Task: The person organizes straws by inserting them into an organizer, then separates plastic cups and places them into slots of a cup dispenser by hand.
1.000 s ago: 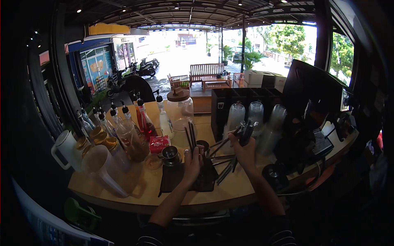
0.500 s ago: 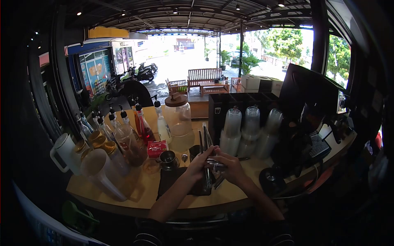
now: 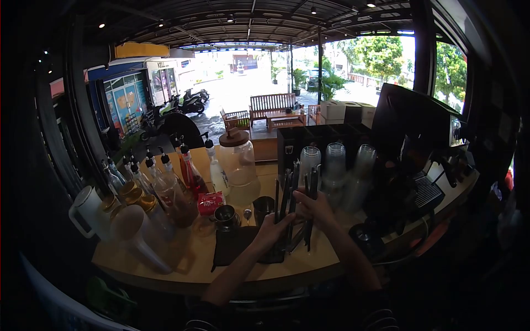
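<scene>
Both hands are raised over the front of the counter, close together. My left hand is closed around several thin black straws, some apparently in clear wrappers, standing nearly upright. Just right of it, my right hand grips more of the black straws. Other straws slant downward below the hands; whether they are held or lie on the counter I cannot tell. Beneath my left hand lies a dark cloth. Near it stand a metal cup, a small spoon-like metal piece and a dark tumbler.
Stacked clear cups stand behind my right hand, before a black organizer. At left are pump bottles, a white pitcher, a translucent funnel-shaped jug and a red packet. A large lidded jar stands behind; a machine sits right.
The hands have come slightly apart from a joined position. The straws are now split between them, spread and more upright. The view has shifted a little.
</scene>
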`<move>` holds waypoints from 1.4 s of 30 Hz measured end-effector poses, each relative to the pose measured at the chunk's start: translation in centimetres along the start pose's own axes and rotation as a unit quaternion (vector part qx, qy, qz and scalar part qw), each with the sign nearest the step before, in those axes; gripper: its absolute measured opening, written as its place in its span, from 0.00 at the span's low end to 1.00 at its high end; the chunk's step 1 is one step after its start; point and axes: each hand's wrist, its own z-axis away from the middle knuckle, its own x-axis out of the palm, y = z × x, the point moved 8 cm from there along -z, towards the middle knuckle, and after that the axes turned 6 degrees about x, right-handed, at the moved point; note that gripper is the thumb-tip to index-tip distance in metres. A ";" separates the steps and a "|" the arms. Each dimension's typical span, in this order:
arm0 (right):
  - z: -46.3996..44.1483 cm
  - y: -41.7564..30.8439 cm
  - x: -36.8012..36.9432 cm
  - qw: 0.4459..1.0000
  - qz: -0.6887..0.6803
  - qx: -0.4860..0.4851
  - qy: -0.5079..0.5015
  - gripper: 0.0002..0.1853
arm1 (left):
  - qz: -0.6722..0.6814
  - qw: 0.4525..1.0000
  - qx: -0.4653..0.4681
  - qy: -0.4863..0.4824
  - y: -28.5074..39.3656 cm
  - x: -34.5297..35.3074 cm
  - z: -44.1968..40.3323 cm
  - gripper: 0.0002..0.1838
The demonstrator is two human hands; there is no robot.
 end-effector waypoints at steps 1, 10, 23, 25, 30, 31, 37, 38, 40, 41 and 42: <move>-0.3 0.3 0.4 0.999 -0.002 0.011 -0.035 0.13 | -0.004 1.000 -0.006 0.011 0.0 0.0 0.3 0.14; -2.4 0.1 0.5 0.992 -0.007 -0.118 0.050 0.13 | -0.030 0.997 0.074 0.017 1.6 -1.6 1.2 0.19; 0.2 -0.3 6.7 0.996 0.053 0.032 -0.068 0.08 | -0.142 0.984 0.111 -0.004 0.9 -3.5 1.3 0.17; 0.2 -0.2 6.5 0.997 0.046 0.020 -0.062 0.09 | -0.207 0.963 0.174 0.020 1.8 -3.7 1.2 0.17; 0.6 -2.0 3.8 0.995 0.075 -0.060 0.021 0.10 | -0.279 0.906 0.266 0.176 6.1 -5.2 3.7 0.17; 0.9 -3.0 3.2 0.987 0.106 -0.103 0.054 0.10 | -0.247 0.938 0.195 0.144 5.3 -5.4 3.4 0.18; 2.9 -2.7 3.7 0.987 0.101 -0.120 0.014 0.08 | 0.301 0.951 -0.031 -0.060 0.5 0.4 0.4 0.23; 3.0 -2.0 3.2 0.987 0.102 -0.123 0.019 0.08 | 0.443 0.893 -0.043 -0.072 0.2 0.8 -0.6 0.23; 3.5 -1.0 3.6 0.972 0.162 -0.164 -0.038 0.09 | 0.537 0.832 -0.024 -0.138 -0.7 1.1 -2.3 0.20; 3.2 0.1 3.3 0.968 0.196 -0.144 -0.059 0.12 | 0.529 0.846 -0.035 -0.056 -1.5 0.3 -3.3 0.18; 3.6 0.2 2.9 0.968 0.197 -0.145 -0.055 0.12 | 0.517 0.854 -0.045 0.028 -1.8 -0.4 -3.9 0.16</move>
